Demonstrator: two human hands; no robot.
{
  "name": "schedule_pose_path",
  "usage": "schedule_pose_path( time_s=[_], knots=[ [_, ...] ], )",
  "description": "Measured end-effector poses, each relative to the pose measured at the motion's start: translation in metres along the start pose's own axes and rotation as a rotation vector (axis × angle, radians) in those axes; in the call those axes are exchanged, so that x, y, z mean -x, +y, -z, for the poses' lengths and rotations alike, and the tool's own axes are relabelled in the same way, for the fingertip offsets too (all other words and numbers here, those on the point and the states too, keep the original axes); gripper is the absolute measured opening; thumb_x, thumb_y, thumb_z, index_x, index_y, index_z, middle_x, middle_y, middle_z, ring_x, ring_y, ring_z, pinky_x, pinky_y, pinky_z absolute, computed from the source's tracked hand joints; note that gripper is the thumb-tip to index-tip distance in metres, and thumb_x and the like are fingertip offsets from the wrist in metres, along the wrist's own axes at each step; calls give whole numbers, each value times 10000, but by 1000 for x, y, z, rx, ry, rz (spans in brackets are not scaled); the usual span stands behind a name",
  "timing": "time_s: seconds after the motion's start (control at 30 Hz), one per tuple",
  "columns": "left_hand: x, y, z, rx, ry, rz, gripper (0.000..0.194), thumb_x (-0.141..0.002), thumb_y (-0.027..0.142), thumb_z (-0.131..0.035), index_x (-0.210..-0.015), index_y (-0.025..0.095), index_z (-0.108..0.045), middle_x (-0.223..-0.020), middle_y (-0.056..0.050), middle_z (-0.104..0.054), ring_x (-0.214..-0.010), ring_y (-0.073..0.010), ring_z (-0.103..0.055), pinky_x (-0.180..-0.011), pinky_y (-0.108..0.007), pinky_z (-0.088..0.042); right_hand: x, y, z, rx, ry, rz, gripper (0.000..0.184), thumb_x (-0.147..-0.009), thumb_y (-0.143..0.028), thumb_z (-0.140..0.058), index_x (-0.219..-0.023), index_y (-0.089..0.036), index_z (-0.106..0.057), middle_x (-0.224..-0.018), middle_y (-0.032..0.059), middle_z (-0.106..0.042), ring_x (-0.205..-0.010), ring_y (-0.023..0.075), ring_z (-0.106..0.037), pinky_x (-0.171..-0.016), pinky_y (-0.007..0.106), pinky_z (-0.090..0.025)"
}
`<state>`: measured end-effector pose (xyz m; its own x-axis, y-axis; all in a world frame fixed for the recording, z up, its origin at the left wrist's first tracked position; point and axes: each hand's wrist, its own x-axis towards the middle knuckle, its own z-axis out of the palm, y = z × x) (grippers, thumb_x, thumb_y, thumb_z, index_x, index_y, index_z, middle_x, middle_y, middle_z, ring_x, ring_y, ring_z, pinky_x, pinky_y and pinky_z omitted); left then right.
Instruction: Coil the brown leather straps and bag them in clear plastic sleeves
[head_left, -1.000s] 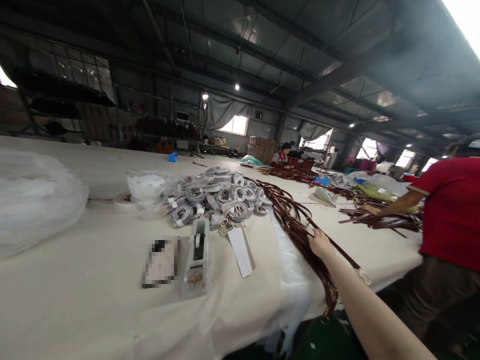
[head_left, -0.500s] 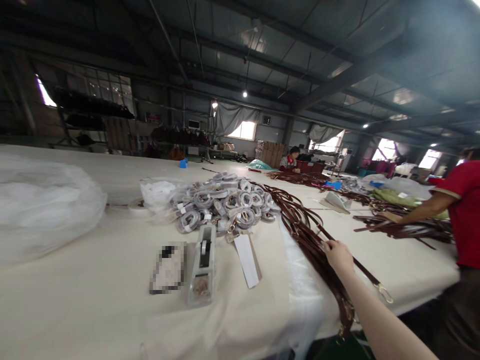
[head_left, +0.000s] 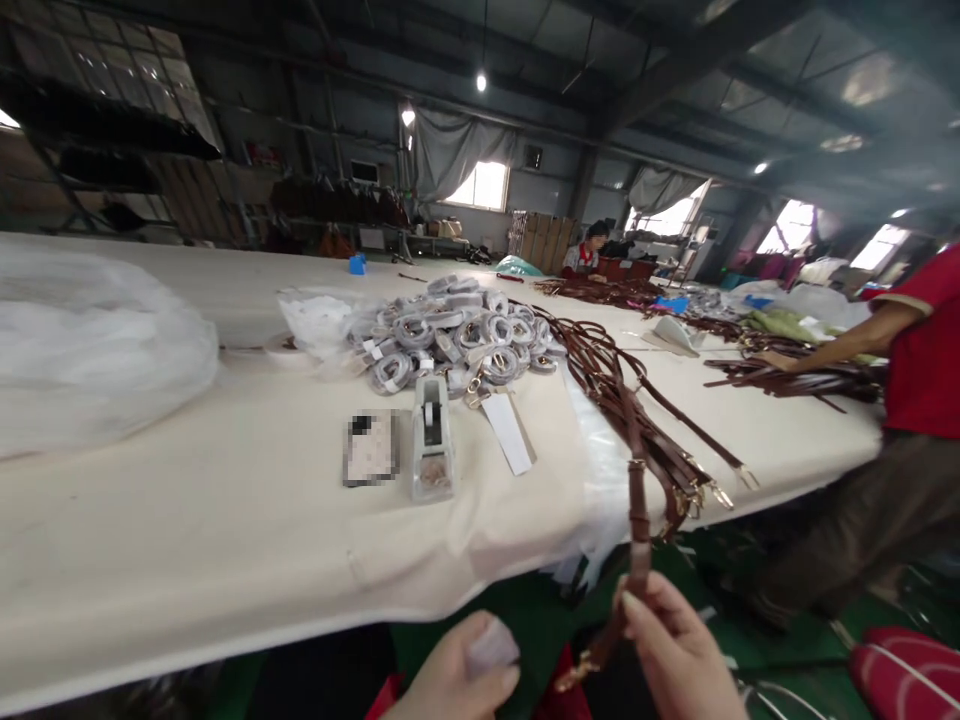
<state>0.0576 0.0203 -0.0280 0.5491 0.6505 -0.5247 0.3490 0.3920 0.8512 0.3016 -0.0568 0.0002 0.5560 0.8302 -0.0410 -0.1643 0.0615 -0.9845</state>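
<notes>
My right hand [head_left: 679, 645] pinches a brown leather strap [head_left: 637, 500] near its lower end. From there the strap runs up to the pile of straps [head_left: 611, 370] on the table, and a gold-coloured clasp hangs below my fingers. My left hand [head_left: 457, 670] is low in the middle, apart from the strap, with its fingers curled. A small pale, greyish piece [head_left: 493, 650] shows at its thumb; whether it is held or worn is unclear. Coiled straps in clear wrapping [head_left: 465, 330] lie heaped beyond, beside a tape dispenser [head_left: 433, 440] and a white paper strip [head_left: 508, 432].
The cream-covered table [head_left: 225, 520] has its front edge just before me. A large clear plastic bag [head_left: 97, 350] lies at left. On the right, a co-worker in a red shirt [head_left: 926, 340] reaches onto another strap pile [head_left: 795, 378]. Another person [head_left: 581, 258] sits at the far side.
My right hand has come from the strap pile down past the table edge, drawing one strap's end along. My left hand has entered view at the bottom. The view has tilted downward.
</notes>
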Motion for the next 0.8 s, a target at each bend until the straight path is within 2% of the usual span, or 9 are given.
schedule_pose_path(
  time_s=[0.1, 0.2, 0.33, 0.5, 0.57, 0.63, 0.67, 0.73, 0.8],
  knots=[
    [-13, 7, -5, 107, 55, -137, 603, -763, 683, -616, -1046, 152, -657, -551, 53, -539, -442, -108, -460, -509, -257, -414, 50, 40, -46, 108, -257, -69, 188, -794, -377, -766, -789, -200, -703, -720, 13, -669, -660, 169, -604, -632, 264, -513],
    [-12, 11, -9, 91, 93, -268, 621, -797, 736, -505, -858, 146, -690, -748, -54, -681, -714, -191, -613, -705, -303, -476, 75, 57, -71, 251, -417, -9, 185, -826, -309, -724, -699, -187, -667, -701, 15, -655, -666, 175, -600, -652, 270, -490],
    [2, 6, -9, 391, -48, -93, 704, -772, 781, -498, -957, 123, -667, -800, -97, -718, -694, -204, -633, -669, -317, -487, 79, 60, -80, 417, -568, 33, 117, -825, -216, -693, -712, -187, -681, -756, 35, -707, -730, 191, -634, -712, 282, -493],
    [20, -2, 9, 301, -53, -216, 616, -842, 725, -464, -776, 135, -629, -686, -66, -665, -667, -183, -616, -657, -292, -485, 64, 48, -70, 534, -644, -8, 218, -860, -289, -660, -673, -178, -671, -696, 33, -687, -669, 191, -642, -664, 288, -510],
    [30, -2, 19, 91, -41, -280, 504, -879, 639, -480, -751, 163, -584, -619, -17, -621, -609, -152, -584, -645, -269, -470, 60, 36, -65, 591, -545, 93, 270, -903, -320, -606, -672, -184, -634, -649, 25, -645, -602, 179, -613, -586, 280, -502],
    [41, 1, 25, -98, -54, -272, 375, -904, 523, -491, -742, 188, -537, -565, 33, -563, -526, -119, -537, -581, -235, -436, 59, 21, -65, 719, -517, 331, 162, -922, -270, -570, -823, -185, -667, -815, 67, -693, -758, 219, -661, -705, 332, -544],
    [46, 2, 27, -158, -80, -256, 322, -906, 469, -497, -744, 193, -527, -565, 45, -550, -506, -109, -528, -556, -221, -421, 59, 14, -66, 802, -569, 467, 126, -911, -227, -572, -965, -189, -679, -982, 100, -707, -922, 256, -666, -839, 391, -539],
    [53, 4, 28, -198, -168, -219, 256, -890, 417, -520, -761, 196, -530, -597, 51, -554, -488, -96, -526, -516, -201, -408, 57, 2, -72, 954, -775, 647, 377, -868, -158, -600, -1242, -205, -605, -1241, 131, -651, -1155, 307, -594, -1026, 499, -451],
    [56, 2, 29, -172, -271, -163, 282, -882, 453, -525, -774, 193, -537, -627, 40, -581, -476, -91, -533, -502, -196, -418, 54, -7, -78, 1062, -968, 657, 482, -853, -150, -636, -1324, -206, -554, -1204, 127, -672, -1101, 304, -618, -1002, 501, -472]
  ],
)
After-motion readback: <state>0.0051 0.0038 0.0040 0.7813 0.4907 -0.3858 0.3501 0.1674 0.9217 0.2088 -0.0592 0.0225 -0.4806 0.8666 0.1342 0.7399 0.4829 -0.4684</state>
